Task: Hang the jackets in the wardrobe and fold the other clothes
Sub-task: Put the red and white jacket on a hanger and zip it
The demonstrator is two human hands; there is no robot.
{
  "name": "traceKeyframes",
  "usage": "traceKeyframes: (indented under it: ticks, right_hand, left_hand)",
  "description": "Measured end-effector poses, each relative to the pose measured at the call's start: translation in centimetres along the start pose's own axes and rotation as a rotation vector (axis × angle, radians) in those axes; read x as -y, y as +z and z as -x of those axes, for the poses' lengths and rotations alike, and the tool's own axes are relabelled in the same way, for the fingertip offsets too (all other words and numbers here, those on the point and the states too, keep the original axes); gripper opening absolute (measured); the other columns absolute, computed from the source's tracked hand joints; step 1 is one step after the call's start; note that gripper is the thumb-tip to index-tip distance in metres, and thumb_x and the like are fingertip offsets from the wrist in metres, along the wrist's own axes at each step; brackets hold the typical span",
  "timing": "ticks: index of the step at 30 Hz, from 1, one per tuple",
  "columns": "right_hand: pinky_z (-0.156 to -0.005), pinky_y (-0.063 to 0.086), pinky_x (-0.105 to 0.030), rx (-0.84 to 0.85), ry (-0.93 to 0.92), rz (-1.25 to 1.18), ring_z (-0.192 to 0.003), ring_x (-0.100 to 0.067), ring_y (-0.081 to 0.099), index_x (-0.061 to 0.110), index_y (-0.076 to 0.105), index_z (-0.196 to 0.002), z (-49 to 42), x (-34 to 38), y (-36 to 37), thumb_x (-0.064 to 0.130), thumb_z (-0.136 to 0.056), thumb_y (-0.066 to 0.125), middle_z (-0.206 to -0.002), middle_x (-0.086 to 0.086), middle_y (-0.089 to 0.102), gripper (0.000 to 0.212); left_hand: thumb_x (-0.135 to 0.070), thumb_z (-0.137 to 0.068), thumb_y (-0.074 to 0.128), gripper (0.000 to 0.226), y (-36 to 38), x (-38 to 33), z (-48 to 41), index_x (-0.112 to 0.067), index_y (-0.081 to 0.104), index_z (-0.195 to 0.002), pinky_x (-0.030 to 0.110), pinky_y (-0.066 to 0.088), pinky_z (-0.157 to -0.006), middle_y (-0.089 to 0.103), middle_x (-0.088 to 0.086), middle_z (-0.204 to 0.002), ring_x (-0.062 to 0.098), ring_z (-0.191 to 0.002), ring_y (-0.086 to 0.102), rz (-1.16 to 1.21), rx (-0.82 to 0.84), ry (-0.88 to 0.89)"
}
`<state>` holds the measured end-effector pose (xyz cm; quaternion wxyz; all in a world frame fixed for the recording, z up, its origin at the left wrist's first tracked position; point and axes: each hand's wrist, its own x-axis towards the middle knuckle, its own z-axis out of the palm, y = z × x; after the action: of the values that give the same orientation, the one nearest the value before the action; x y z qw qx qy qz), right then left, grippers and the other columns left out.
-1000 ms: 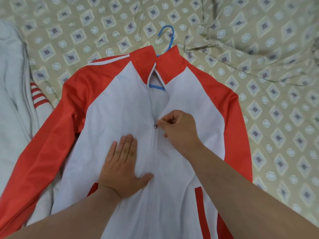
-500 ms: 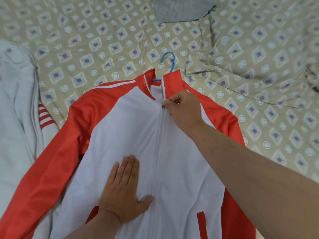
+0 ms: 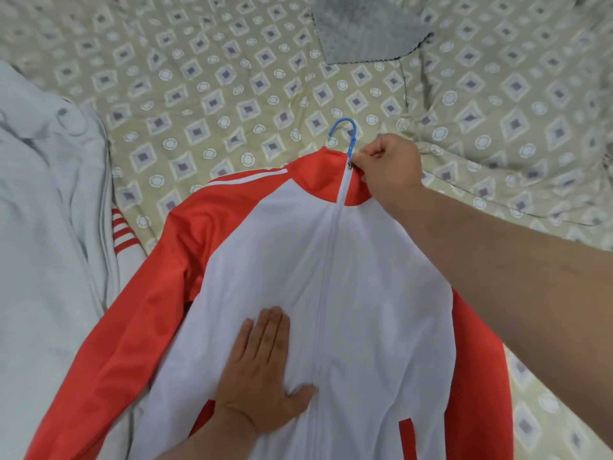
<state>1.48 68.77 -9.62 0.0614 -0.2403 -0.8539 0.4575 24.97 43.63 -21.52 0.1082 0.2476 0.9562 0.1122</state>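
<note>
the red and white jacket (image 3: 381,293) lies front up on a patterned bedspread (image 3: 232,78), its zip closed to the top of the red collar. its hem and lower front run off the bottom edge of the view, and the cuff of the sleeve on its left side is cut off at the bottom left corner. the sleeve on its right side is mostly hidden under the person's right forearm.

only the hook of a blue hanger (image 3: 345,134) shows, poking out just above the collar; the rest is hidden inside the jacket. the right hand (image 3: 388,164) is curled at the collar top, its fingertips pinching the small metal zip pull (image 3: 349,165); the pull itself is tiny and hard to make out. the left hand (image 3: 262,370) lies flat with straight fingers on the white front panel, just left of the zip line, thumb spread toward it, holding nothing.

left of the jacket a pale crumpled garment (image 3: 43,227) runs off the left edge, and a white piece with red stripes (image 3: 124,237) peeks out between it and the jacket's sleeve. well above the collar a grey cloth (image 3: 365,31) is cut off by the top edge. bare bedspread lies above the jacket and to its right, where it is rumpled into folds.
</note>
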Motion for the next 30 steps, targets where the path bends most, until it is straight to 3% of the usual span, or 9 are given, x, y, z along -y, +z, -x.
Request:
traceKeyframes:
  ticks: [5, 7, 10, 14, 16, 19, 24, 27, 30]
  right_hand:
    - [-0.075, 0.057, -0.035, -0.02, 0.004, 0.0, -0.073, -0.016, 0.065, 0.02, 0.059, -0.068, -1.0, -0.3, 0.0, 0.023, -0.08, 0.074, -0.077, 0.003, 0.067, 0.02]
    - [-0.085, 0.051, -0.033, 0.0, 0.02, 0.045, -0.09, -0.014, 0.061, 0.016, 0.064, -0.092, -0.4, -1.3, 0.6, 0.032, -0.084, 0.069, -0.099, 0.002, 0.064, 0.019]
    - [-0.098, 0.041, -0.03, 0.007, -0.015, 0.207, -0.114, -0.021, 0.052, 0.008, 0.056, -0.124, 1.1, -3.0, 0.3, 0.034, -0.088, 0.063, -0.128, -0.009, 0.051, 0.046]
    - [-0.091, 0.044, -0.039, 0.17, -0.215, 0.519, -0.104, -0.03, 0.051, 0.009, 0.055, -0.096, 3.4, -5.7, 0.1, 0.029, -0.085, 0.062, -0.109, -0.014, 0.055, 0.023]
    - [-0.091, 0.043, -0.04, 0.251, -0.226, 0.623, -0.109, -0.034, 0.051, 0.006, 0.057, -0.099, 3.7, -6.3, 0.5, 0.033, -0.086, 0.064, -0.112, -0.013, 0.056, 0.031]
    - [-0.093, 0.041, -0.042, 0.149, -0.112, 0.613, -0.113, -0.034, 0.051, 0.006, 0.057, -0.11, 3.2, -5.6, 1.2, 0.042, -0.086, 0.061, -0.119, -0.013, 0.053, 0.044]
    - [-0.101, 0.039, -0.047, 0.108, 0.015, 0.621, -0.125, -0.036, 0.044, 0.005, 0.039, -0.138, 2.5, -5.3, 2.4, 0.057, -0.077, 0.069, -0.134, -0.015, 0.043, 0.086]
    - [-0.101, 0.037, -0.046, 0.114, 0.101, 0.748, -0.126, -0.034, 0.042, 0.011, 0.042, -0.134, 1.8, -4.8, 2.0, 0.071, -0.069, 0.067, -0.134, -0.012, 0.045, 0.091]
    - [-0.1, 0.032, -0.045, 0.138, 0.07, 0.928, -0.12, -0.035, 0.044, 0.012, 0.049, -0.124, 1.3, -4.1, 1.4, 0.081, -0.069, 0.054, -0.124, -0.011, 0.051, 0.089]
  left_hand:
    - [-0.071, -0.065, 0.057, 0.112, -0.1, -0.1, 0.1, 0.005, 0.037, -0.144, 0.048, 0.016, -0.116, 0.034, 0.02, -0.153, 0.03, -0.144, 0.027, 0.002, 0.004, -0.005]
    - [-0.071, -0.065, 0.057, 0.113, -0.1, -0.1, 0.1, 0.005, 0.034, -0.145, 0.048, 0.016, -0.116, 0.033, 0.02, -0.154, 0.029, -0.144, 0.026, 0.006, 0.013, -0.011]
    - [-0.071, -0.066, 0.056, 0.113, -0.4, -0.2, 0.0, 0.004, 0.031, -0.146, 0.049, 0.017, -0.115, 0.033, 0.02, -0.154, 0.03, -0.144, 0.027, 0.011, 0.016, -0.017]
    - [-0.07, -0.066, 0.055, 0.113, -0.7, -0.2, 0.1, 0.003, 0.026, -0.147, 0.048, 0.016, -0.116, 0.032, 0.02, -0.155, 0.029, -0.144, 0.026, 0.02, 0.039, -0.022]
    - [-0.07, -0.067, 0.054, 0.112, -0.7, -0.3, 0.1, 0.004, 0.029, -0.147, 0.048, 0.016, -0.116, 0.032, 0.02, -0.155, 0.029, -0.145, 0.026, 0.027, 0.045, -0.023]
    - [-0.07, -0.067, 0.054, 0.112, -0.6, -0.4, 0.1, 0.005, 0.033, -0.146, 0.049, 0.018, -0.115, 0.032, 0.02, -0.155, 0.029, -0.144, 0.027, 0.022, 0.037, -0.031]
    - [-0.07, -0.067, 0.054, 0.111, -0.5, -0.2, 0.0, 0.005, 0.033, -0.146, 0.049, 0.019, -0.115, 0.032, 0.02, -0.155, 0.03, -0.144, 0.027, 0.013, 0.039, -0.026]
    - [-0.071, -0.066, 0.055, 0.112, -0.4, -0.2, 0.1, 0.005, 0.034, -0.146, 0.049, 0.018, -0.115, 0.031, 0.018, -0.155, 0.028, -0.145, 0.024, 0.01, 0.036, -0.028]
    - [-0.071, -0.065, 0.055, 0.112, -0.4, -0.2, 0.0, 0.004, 0.035, -0.146, 0.048, 0.018, -0.115, 0.032, 0.018, -0.155, 0.027, -0.145, 0.024, 0.001, 0.034, -0.024]
